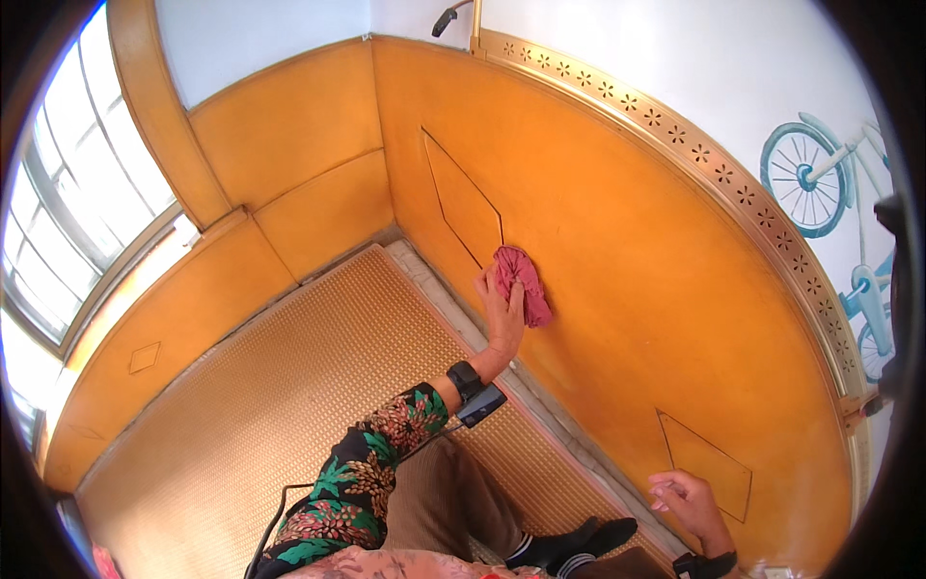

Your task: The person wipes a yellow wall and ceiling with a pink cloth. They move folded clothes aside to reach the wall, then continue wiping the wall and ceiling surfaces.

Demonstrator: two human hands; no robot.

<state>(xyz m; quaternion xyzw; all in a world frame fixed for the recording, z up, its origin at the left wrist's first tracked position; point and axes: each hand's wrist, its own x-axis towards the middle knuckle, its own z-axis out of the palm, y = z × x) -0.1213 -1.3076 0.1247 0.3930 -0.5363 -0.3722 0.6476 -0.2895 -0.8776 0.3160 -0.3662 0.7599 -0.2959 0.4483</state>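
Observation:
A crumpled dark-pink cloth (524, 287) lies pressed against the orange wall panel (617, 318), just beside a dark-outlined diamond (463, 198). My left hand (503, 307) is closed on the cloth, its arm in a floral sleeve reaching up from below. At the lower right, my right hand (687, 494) is raised in front of a second outlined diamond (709, 463). Its fingers are loosely curled and somewhat apart, and I see nothing in them. Whether that hand touches the wall, I cannot tell.
A textured tan mat (289, 357) covers the surface beneath me, with my dark-socked feet (579, 542) at its right edge. A gold perforated rail (675, 130) runs along the panel's top. A barred window (77, 183) is at left. A dark cable (280, 511) trails by my sleeve.

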